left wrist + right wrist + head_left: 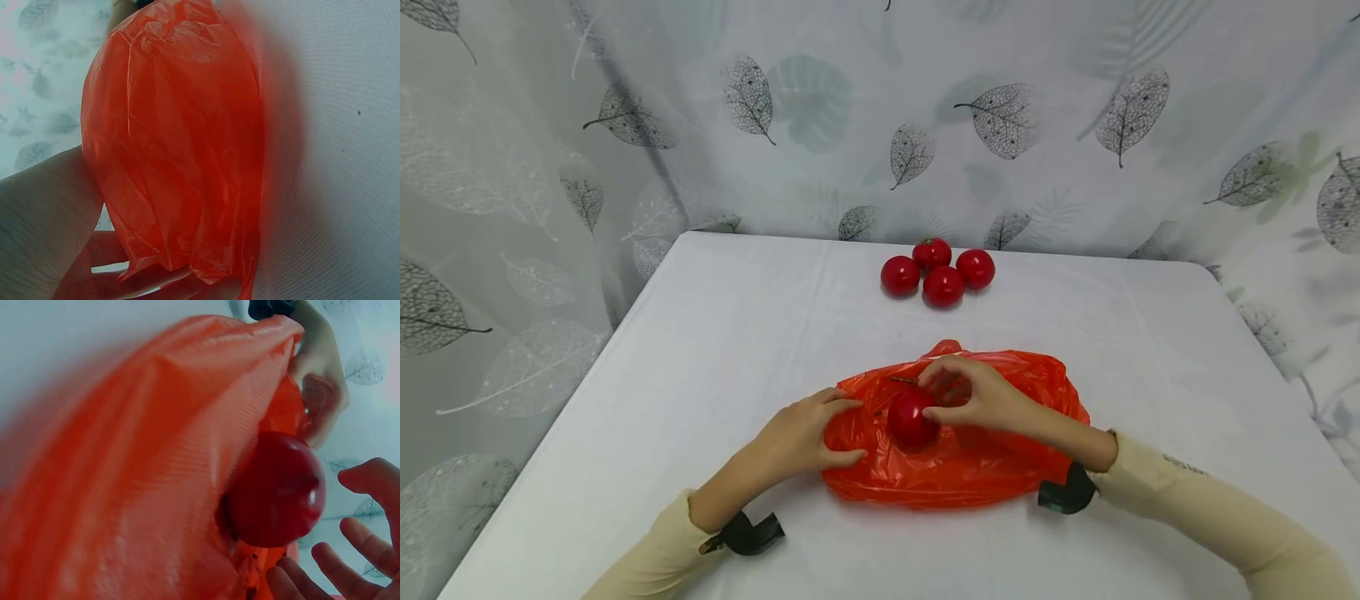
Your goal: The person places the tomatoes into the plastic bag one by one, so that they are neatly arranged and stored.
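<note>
Folds hide most of the interior of the crumpled, translucent red plastic bag (1000, 462); a round, glossy red tomato (912, 421) sits at the bag's mouth, one side masked by film in the right wrist view, so its depth inside cannot be told. The person's left hand (805, 433) grips the bag's left end, fingers partly veiled by plastic and cut off in the left wrist view, while the right hand (973, 396), released with fingers spread, is just beside the tomato, thumb contact unclear. Beyond the bag, four loose red tomatoes (943, 287) lie clustered on the white table (760, 308).
</note>
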Demonstrator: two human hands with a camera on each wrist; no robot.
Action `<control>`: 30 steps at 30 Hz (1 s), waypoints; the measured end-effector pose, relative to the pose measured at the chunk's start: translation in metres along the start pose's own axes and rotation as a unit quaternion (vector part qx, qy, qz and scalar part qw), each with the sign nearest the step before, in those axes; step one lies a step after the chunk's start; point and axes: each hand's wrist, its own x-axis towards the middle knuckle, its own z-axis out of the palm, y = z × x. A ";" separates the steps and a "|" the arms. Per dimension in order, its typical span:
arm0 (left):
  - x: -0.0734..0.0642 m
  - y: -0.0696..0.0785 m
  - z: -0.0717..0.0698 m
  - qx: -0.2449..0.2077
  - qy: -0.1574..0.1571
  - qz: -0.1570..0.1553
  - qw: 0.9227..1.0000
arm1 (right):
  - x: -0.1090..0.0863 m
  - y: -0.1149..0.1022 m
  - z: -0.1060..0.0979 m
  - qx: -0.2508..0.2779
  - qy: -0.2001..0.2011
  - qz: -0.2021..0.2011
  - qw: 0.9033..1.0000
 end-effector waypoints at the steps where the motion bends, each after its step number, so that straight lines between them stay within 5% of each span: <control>1: 0.000 0.000 0.000 0.001 0.000 0.000 1.000 | 0.001 -0.001 -0.002 0.005 0.000 -0.001 1.000; 10: -0.001 0.001 -0.001 0.000 0.003 0.001 1.000 | 0.008 0.000 -0.021 0.023 0.021 -0.005 1.000; 20: -0.002 0.000 -0.002 0.010 0.004 0.003 1.000 | 0.024 0.010 -0.045 -0.008 0.099 -0.018 0.995; 30: -0.001 -0.002 -0.001 0.010 -0.002 -0.001 1.000 | 0.036 0.033 -0.077 -0.034 0.142 0.030 0.989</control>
